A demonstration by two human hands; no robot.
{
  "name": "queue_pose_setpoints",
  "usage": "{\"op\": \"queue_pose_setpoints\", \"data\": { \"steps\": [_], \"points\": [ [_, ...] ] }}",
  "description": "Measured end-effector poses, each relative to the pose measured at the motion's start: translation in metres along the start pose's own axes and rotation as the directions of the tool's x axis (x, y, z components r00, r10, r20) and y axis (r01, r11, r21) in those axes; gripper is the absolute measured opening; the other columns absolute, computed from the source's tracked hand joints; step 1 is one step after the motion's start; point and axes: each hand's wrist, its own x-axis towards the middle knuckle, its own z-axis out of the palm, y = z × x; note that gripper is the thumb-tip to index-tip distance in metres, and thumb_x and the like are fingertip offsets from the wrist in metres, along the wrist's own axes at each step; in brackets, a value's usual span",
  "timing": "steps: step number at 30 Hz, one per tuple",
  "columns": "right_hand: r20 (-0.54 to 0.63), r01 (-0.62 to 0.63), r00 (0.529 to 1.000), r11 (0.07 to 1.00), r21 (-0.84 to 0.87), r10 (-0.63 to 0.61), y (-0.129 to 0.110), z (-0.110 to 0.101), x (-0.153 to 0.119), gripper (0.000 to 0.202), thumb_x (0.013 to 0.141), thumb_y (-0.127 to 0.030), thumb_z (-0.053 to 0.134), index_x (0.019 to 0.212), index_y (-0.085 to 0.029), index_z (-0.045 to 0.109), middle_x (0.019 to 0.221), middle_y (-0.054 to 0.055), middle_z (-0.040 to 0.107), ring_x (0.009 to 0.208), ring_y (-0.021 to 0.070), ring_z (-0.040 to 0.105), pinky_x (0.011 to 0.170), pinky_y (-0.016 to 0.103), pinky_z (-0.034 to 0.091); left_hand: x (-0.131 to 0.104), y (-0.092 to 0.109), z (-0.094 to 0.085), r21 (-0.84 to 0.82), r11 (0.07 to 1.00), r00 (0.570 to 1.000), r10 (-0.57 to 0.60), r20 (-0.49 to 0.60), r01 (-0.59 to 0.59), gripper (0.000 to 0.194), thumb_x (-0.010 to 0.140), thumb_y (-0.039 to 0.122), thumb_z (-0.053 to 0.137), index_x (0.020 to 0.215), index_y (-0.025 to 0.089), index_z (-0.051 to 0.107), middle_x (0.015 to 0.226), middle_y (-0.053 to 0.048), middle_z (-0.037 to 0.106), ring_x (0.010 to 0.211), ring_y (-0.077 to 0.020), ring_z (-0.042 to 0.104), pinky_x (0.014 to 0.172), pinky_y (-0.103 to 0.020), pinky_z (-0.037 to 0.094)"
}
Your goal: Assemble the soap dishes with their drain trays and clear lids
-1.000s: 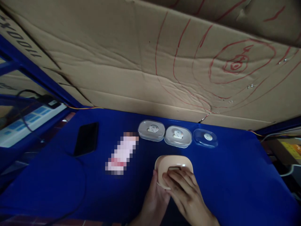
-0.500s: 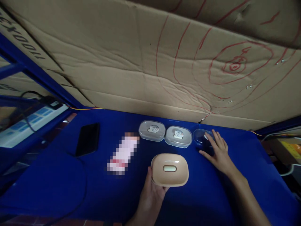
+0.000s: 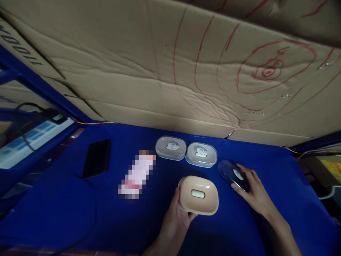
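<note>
A beige soap dish [image 3: 200, 204], rounded and oblong with a pale slot in its middle, rests in my left hand [image 3: 178, 217]. The thumb lies along its left side and the other fingers are mostly hidden beneath. Further right, my right hand [image 3: 254, 192] grips a clear plastic lid [image 3: 228, 172] with a round white sticker between thumb and fingers. The lid is tilted above the blue surface. Behind the dish stand two clear-lidded soap dishes, the left one [image 3: 170, 148] and the right one [image 3: 201, 155], each bearing a round label.
To the left lie a dark phone-like slab [image 3: 96, 158] and a blurred-out pink item [image 3: 137, 174]. A cardboard wall [image 3: 128, 71] with red marker curves rises behind the blue table [image 3: 64, 199]. A white power strip [image 3: 34, 138] sits beyond the left edge, and a thin cable [image 3: 96, 206] crosses the left side.
My right hand has closed on the clear lid and raised it off the surface, drawing it nearer and slightly right. My left hand with the soap dish has shifted a little right.
</note>
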Motion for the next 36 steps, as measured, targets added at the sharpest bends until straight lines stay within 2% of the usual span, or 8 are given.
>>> {"op": "queue_pose_setpoints", "data": {
  "steps": [3, 6, 11, 19, 25, 30, 33, 36],
  "points": [
    [0.01, -0.04, 0.999, 0.994, 0.104, 0.039, -0.019, 0.001, -0.013, 0.064, 0.094, -0.056, 0.063, 0.15, -0.029, 0.044, 0.133, 0.012, 0.055, 0.118, 0.0312, 0.061, 0.101, 0.051, 0.053, 0.003, -0.005, 0.0, 0.053, 0.999, 1.0, -0.01, -0.024, 0.011, 0.045, 0.101, 0.049, 0.051, 0.142, 0.033, 0.06, 0.149, -0.002, 0.064, 0.152, -0.0273, 0.039, 0.127, -0.052, 0.024],
    [0.034, 0.078, 0.996, 0.977, 0.201, -0.086, -0.052, 0.007, -0.029, 0.071, 0.094, -0.057, 0.06, 0.155, -0.029, 0.038, 0.144, 0.014, 0.047, 0.131, 0.0342, 0.054, 0.104, 0.05, 0.052, 0.005, -0.01, 0.002, 0.077, 0.994, 0.996, -0.068, -0.063, 0.073, 0.053, 0.096, 0.06, 0.055, 0.139, 0.029, 0.063, 0.147, -0.006, 0.065, 0.151, -0.0315, 0.04, 0.126, -0.054, 0.027],
    [0.113, 0.32, 0.934, 0.935, 0.152, -0.338, -0.099, 0.018, -0.041, 0.081, 0.09, -0.053, 0.069, 0.16, -0.03, 0.033, 0.156, 0.013, 0.036, 0.141, 0.0385, 0.041, 0.111, 0.054, 0.045, -0.005, -0.01, 0.015, 0.101, 0.991, 0.987, -0.102, 0.128, 0.089, 0.057, 0.093, 0.06, 0.061, 0.133, 0.021, 0.068, 0.141, -0.01, 0.069, 0.141, -0.0335, 0.053, 0.122, -0.049, 0.036],
    [0.074, 0.438, 0.895, 0.898, 0.052, -0.441, -0.109, 0.024, -0.036, 0.082, 0.091, -0.05, 0.07, 0.161, -0.029, 0.031, 0.154, 0.015, 0.038, 0.14, 0.0399, 0.042, 0.109, 0.058, 0.045, -0.012, -0.005, 0.018, 0.078, 0.996, 0.983, -0.047, 0.178, 0.034, 0.051, 0.098, 0.057, 0.054, 0.131, 0.022, 0.071, 0.139, -0.008, 0.071, 0.141, -0.032, 0.054, 0.122, -0.049, 0.036],
    [0.132, 0.413, 0.898, 0.907, 0.079, -0.42, -0.116, 0.033, -0.036, 0.084, 0.092, -0.047, 0.071, 0.161, -0.029, 0.027, 0.156, 0.016, 0.034, 0.144, 0.0365, 0.043, 0.108, 0.048, 0.053, -0.017, 0.001, 0.018, 0.107, 0.993, 0.99, -0.055, 0.131, 0.041, 0.049, 0.099, 0.058, 0.05, 0.13, 0.026, 0.071, 0.136, -0.004, 0.073, 0.14, -0.0307, 0.056, 0.124, -0.048, 0.031],
    [0.179, 0.32, 0.92, 0.932, 0.169, -0.348, -0.093, 0.03, -0.032, 0.083, 0.09, -0.049, 0.073, 0.159, -0.029, 0.031, 0.154, 0.015, 0.037, 0.143, 0.0343, 0.047, 0.108, 0.043, 0.054, -0.011, -0.002, 0.015, 0.15, 0.982, 0.979, -0.138, 0.151, 0.116, 0.069, 0.093, 0.061, 0.06, 0.15, 0.022, 0.052, 0.154, -0.01, 0.058, 0.148, -0.0321, 0.045, 0.123, -0.049, 0.033],
    [0.065, 0.284, 0.955, 0.956, 0.075, -0.289, -0.049, 0.02, -0.024, 0.075, 0.092, -0.048, 0.071, 0.155, -0.031, 0.035, 0.152, 0.014, 0.039, 0.141, 0.0345, 0.048, 0.109, 0.048, 0.052, -0.006, -0.004, 0.009, 0.191, 0.969, 0.969, -0.185, 0.161, 0.153, 0.095, 0.084, 0.061, 0.07, 0.162, 0.026, 0.028, 0.161, -0.013, 0.048, 0.151, -0.0322, 0.04, 0.122, -0.048, 0.032],
    [-0.041, 0.242, 0.969, 0.969, -0.045, -0.244, 0.001, 0.006, -0.003, 0.069, 0.093, -0.048, 0.069, 0.152, -0.031, 0.039, 0.149, 0.014, 0.041, 0.138, 0.035, 0.05, 0.111, 0.052, 0.049, -0.005, -0.002, 0.005, 0.266, 0.949, 0.965, -0.216, 0.148, 0.171, 0.108, 0.08, 0.06, 0.074, 0.164, 0.024, 0.017, 0.162, -0.018, 0.046, 0.153, -0.0337, 0.036, 0.123, -0.049, 0.029]
  ]
}}
